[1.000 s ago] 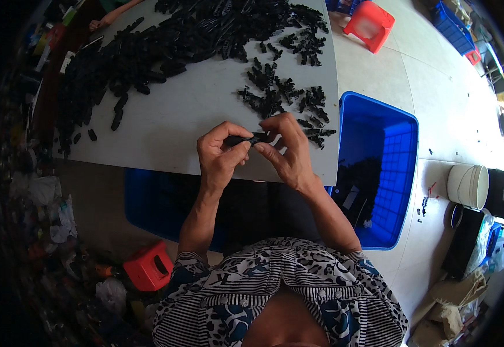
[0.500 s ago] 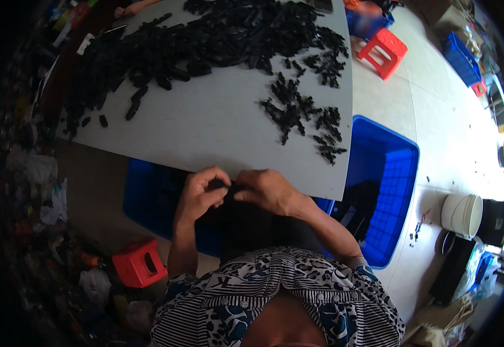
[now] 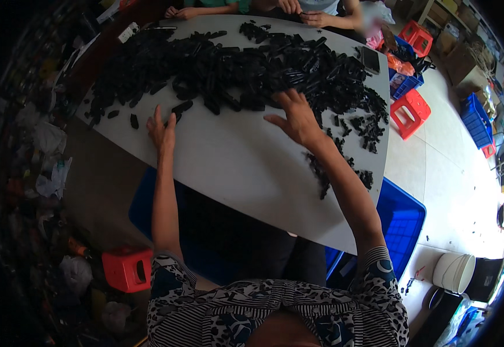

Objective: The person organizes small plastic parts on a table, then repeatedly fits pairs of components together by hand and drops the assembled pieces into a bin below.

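L hand (image 3: 162, 133) half-open, R hand (image 3: 299, 118) spread wide; nothing visibly gripped.
Loose blk part (image 3: 182, 107) just fwd/right of L hand (nearer one), long axis approx L-R, right end angled away; contact unclear. R hand at near edge of blk pile (image 3: 229, 63) on bench (image 3: 234, 150).

Black parts (image 3: 220, 72): plastic-looking, partly glossy. Tabletop (image 3: 234, 165): smooth. Red stool (image 3: 418, 106): smooth plastic.

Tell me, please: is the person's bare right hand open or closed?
Open: the bare right hand shows its thumb well apart from the fingers, at the heap of elongated black parts.
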